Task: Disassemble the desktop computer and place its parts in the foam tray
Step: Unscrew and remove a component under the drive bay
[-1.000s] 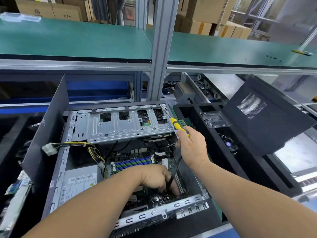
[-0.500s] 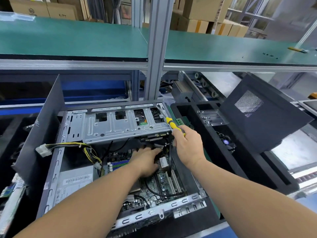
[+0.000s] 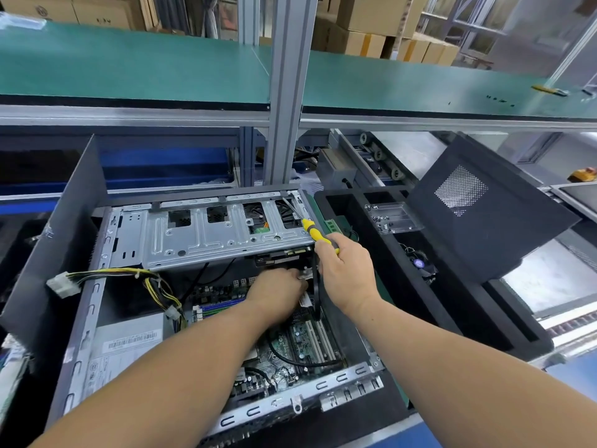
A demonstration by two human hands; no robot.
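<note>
Your open grey steel desktop computer case point(image 3: 84, 321) lies on its side in front of you, side panel off, silver perforated drive cage point(image 3: 206, 234) spanning the far end and the green motherboard point(image 3: 300, 347) exposed at the near right, with a yellow-and-black wire bundle ending in a white plug point(image 3: 63, 283) draped over the left wall. The black foam tray point(image 3: 416, 299) sits just right of the case, touching or nearly so; in its compartments you've got a clear plastic box point(image 3: 392, 218), a small fan point(image 3: 419, 263) and a green memory stick point(image 3: 331, 225), and a dark grey case side panel with a mesh vent point(image 3: 491, 208) leans tilted across its far right side.
</note>
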